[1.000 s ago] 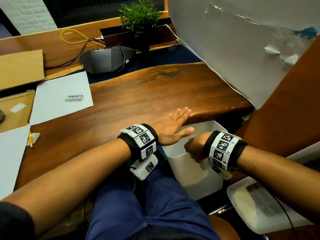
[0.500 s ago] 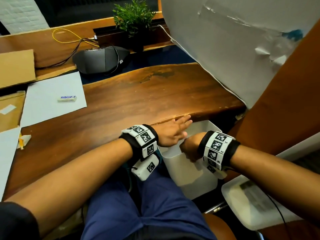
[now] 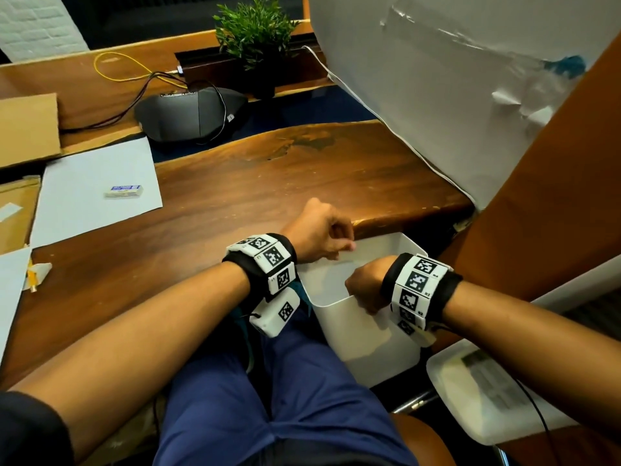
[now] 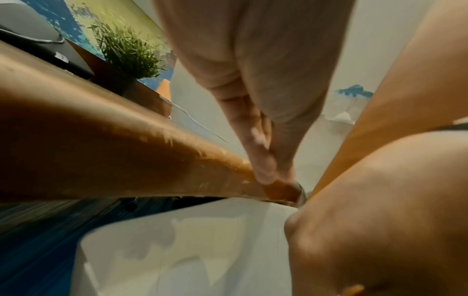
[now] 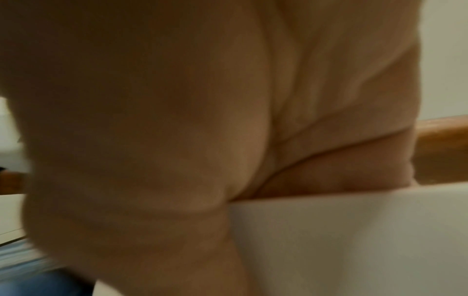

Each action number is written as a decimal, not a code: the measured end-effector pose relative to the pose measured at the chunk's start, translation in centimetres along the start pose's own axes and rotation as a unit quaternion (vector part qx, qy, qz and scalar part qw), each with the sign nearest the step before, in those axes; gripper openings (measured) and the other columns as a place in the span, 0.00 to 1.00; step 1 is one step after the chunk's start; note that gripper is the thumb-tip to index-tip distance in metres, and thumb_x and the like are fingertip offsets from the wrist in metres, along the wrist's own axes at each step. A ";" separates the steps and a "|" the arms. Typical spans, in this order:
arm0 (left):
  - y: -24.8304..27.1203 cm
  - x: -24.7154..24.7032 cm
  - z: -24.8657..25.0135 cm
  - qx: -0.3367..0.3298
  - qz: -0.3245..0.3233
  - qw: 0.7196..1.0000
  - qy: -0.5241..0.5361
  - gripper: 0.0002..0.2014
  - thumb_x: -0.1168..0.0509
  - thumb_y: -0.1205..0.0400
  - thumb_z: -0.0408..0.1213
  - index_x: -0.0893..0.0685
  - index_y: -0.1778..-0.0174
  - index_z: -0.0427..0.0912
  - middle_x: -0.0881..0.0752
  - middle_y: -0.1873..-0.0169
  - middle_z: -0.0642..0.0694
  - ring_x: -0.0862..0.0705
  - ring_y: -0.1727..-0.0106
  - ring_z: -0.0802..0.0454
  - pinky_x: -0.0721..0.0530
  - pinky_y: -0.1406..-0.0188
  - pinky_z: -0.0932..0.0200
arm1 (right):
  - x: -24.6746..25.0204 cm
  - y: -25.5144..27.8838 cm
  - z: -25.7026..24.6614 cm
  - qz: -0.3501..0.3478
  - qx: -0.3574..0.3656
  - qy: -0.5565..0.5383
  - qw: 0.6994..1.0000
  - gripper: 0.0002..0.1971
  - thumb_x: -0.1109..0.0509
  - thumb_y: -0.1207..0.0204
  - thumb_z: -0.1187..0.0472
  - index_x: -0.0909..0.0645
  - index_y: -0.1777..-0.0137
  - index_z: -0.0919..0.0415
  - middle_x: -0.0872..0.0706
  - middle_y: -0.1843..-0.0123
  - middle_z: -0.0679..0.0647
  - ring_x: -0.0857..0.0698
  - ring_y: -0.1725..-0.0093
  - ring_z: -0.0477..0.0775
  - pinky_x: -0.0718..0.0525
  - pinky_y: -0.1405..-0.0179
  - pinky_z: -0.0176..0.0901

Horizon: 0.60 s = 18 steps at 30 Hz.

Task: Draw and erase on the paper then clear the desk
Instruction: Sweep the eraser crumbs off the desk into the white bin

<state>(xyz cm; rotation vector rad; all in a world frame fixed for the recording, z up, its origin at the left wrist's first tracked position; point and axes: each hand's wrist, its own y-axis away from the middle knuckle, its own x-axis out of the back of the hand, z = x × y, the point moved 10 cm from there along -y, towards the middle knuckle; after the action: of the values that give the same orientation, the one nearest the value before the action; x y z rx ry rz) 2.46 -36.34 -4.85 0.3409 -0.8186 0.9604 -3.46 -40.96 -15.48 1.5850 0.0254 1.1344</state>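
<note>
A white sheet of paper (image 3: 90,176) lies at the far left of the wooden desk (image 3: 252,190) with a white eraser (image 3: 122,191) on it. My left hand (image 3: 341,242) is at the desk's near edge, above a white bin (image 3: 363,338), its fingers (image 4: 263,160) held together against that desk edge (image 4: 101,160). The left hand holds nothing that I can see. My right hand (image 3: 364,290) grips the bin's near rim and holds the bin (image 5: 354,240) just under the desk edge, beside my lap. The bin's inside (image 4: 177,240) shows only pale walls.
A potted plant (image 3: 255,38) and a grey device (image 3: 191,112) with cables stand at the back. Cardboard (image 3: 27,126) lies back left. A yellow pencil (image 3: 32,279) lies at the left edge. A large white board (image 3: 437,95) leans on the right. A white tray (image 3: 487,398) sits lower right.
My left hand has slid from flat on the desk to its near edge, over the bin, with the fingers bending down. The right hand has kept its hold on the bin.
</note>
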 end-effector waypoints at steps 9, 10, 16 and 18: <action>-0.4 1.6 -8.8 0.220 -0.142 0.915 -0.306 0.52 0.39 0.22 0.68 0.57 0.13 0.42 0.60 0.14 0.39 0.57 0.14 0.35 0.52 0.16 0.37 | -0.7 -0.9 -0.1 -0.014 0.009 0.006 1.000 0.15 0.29 0.19 0.63 0.18 0.34 0.68 0.14 0.35 0.60 0.15 0.37 0.62 0.24 0.51 0.46; -0.4 -0.1 -8.6 0.196 -0.164 0.909 -0.328 0.52 0.42 0.21 0.70 0.62 0.13 0.42 0.64 0.14 0.40 0.62 0.14 0.35 0.56 0.16 0.36 | -0.7 -0.9 -0.1 -0.011 0.010 0.009 1.000 0.15 0.29 0.19 0.63 0.18 0.35 0.68 0.14 0.35 0.60 0.15 0.37 0.62 0.24 0.52 0.45; 0.5 -8.2 1.0 -0.070 -0.273 0.942 -0.181 0.33 0.45 0.12 0.32 0.51 0.13 0.47 0.55 0.13 0.45 0.59 0.13 0.47 0.63 0.18 0.46 | -1.3 -1.9 0.8 -0.005 -0.002 -0.027 1.000 0.23 0.30 0.18 0.62 0.26 0.25 0.66 0.20 0.27 0.59 0.21 0.28 0.60 0.24 0.29 0.49; -0.1 -6.6 1.7 -0.071 -0.204 0.963 -0.162 0.33 0.41 0.13 0.31 0.46 0.13 0.47 0.50 0.13 0.44 0.53 0.13 0.48 0.58 0.17 0.50 | -2.0 -2.4 0.9 -0.020 0.002 -0.021 1.000 0.25 0.29 0.18 0.60 0.28 0.23 0.66 0.22 0.25 0.59 0.24 0.26 0.59 0.26 0.28 0.47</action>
<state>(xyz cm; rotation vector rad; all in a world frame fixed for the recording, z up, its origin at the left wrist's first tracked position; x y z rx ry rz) -0.34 -41.27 -8.61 0.5269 -1.0599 0.4609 -2.69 -41.87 -18.50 1.6042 0.0312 1.0715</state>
